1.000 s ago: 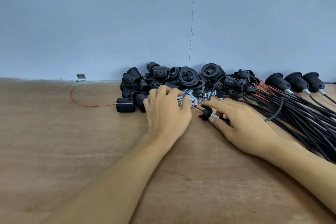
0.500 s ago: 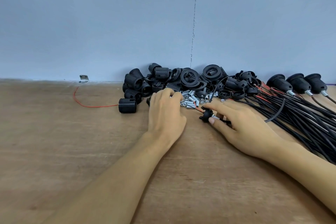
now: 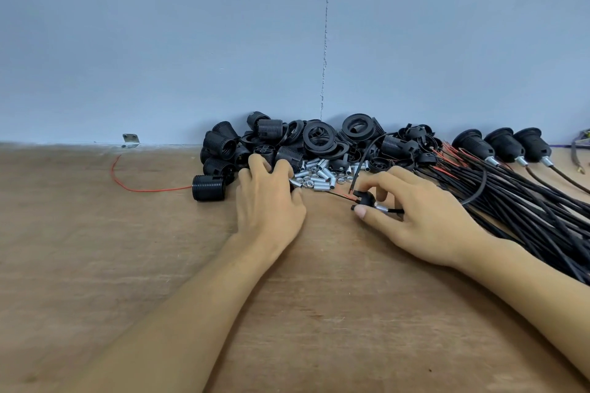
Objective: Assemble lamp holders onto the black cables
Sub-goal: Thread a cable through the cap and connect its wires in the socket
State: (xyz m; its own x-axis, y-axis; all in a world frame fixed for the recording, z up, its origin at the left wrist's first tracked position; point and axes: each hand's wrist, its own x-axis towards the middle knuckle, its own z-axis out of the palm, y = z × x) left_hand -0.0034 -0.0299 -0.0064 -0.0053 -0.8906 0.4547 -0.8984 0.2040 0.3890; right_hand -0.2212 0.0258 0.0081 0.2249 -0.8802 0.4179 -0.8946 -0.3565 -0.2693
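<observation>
Pinching a small black cap piece between thumb and forefinger, my right hand keeps it low over the table. A short metal tube sits just behind the cap, and thin red leads poke out of its front. The cable it sits on runs back under my palm, so I judge this cap to be threaded on.

My left hand lies knuckles-up at the near edge of the heap of threaded shells, fingertips curled down among the black parts. Whether they have closed on one I cannot tell, since the hand itself hides them.

Between my two hands lie loose metal tubes and nuts. Behind them, against the wall, rings are piled among more shells. To my right the bundle of black cables fans out across the table, and the ends I can see show bare red leads and no holder. Beyond the bundle, three finished lamp holders lie side by side near the wall.

By my reckoning three are done, one is in hand and wants its shell, and the great part of the bundle is left.
</observation>
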